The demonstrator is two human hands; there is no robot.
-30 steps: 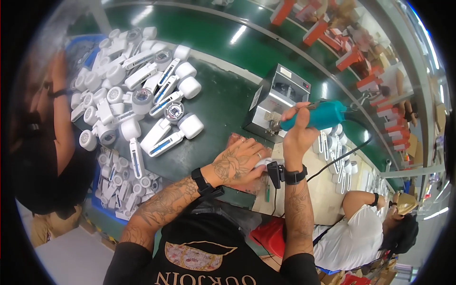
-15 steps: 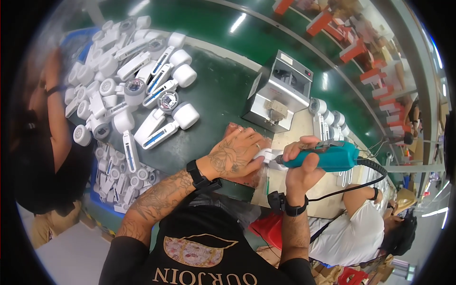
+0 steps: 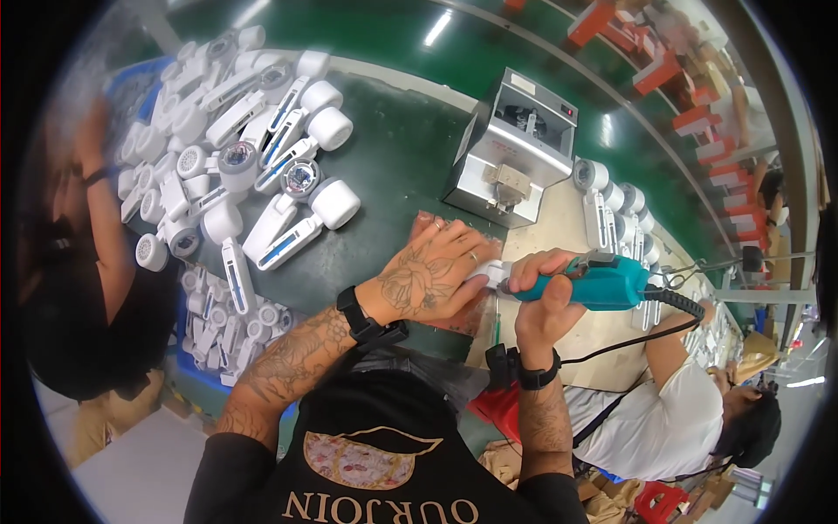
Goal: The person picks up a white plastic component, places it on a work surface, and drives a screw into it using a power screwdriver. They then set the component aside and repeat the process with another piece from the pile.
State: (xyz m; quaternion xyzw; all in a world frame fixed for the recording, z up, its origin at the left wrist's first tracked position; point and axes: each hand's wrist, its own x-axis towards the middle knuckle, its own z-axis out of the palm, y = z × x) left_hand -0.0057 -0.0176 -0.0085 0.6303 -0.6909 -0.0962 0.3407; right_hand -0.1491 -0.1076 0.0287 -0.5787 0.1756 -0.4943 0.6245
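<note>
Work is seen in the middle of one fastening step. A teal electric screwdriver point(image 3: 602, 281) is clamped in the right hand point(image 3: 546, 293), all fingers closed around its body, and its tip is turned toward a small white part point(image 3: 491, 274) at the edge of the green bench point(image 3: 401, 157). This part is pressed down by the left hand point(image 3: 432, 278), which lies flat and spread on it, so that most of it is hidden; how far the screw is driven cannot be told. The two hands are close together, almost touching at the part. To the left, a large pile of white housings point(image 3: 253, 148) is spread on the bench, and more small pieces are kept in a blue tray point(image 3: 196, 380) below it; these are judged to be waiting for assembly. Behind a grey metal machine point(image 3: 515, 144), a short row of white units point(image 3: 615, 214) is lined up, perhaps already finished. Much appears to be left.
</note>
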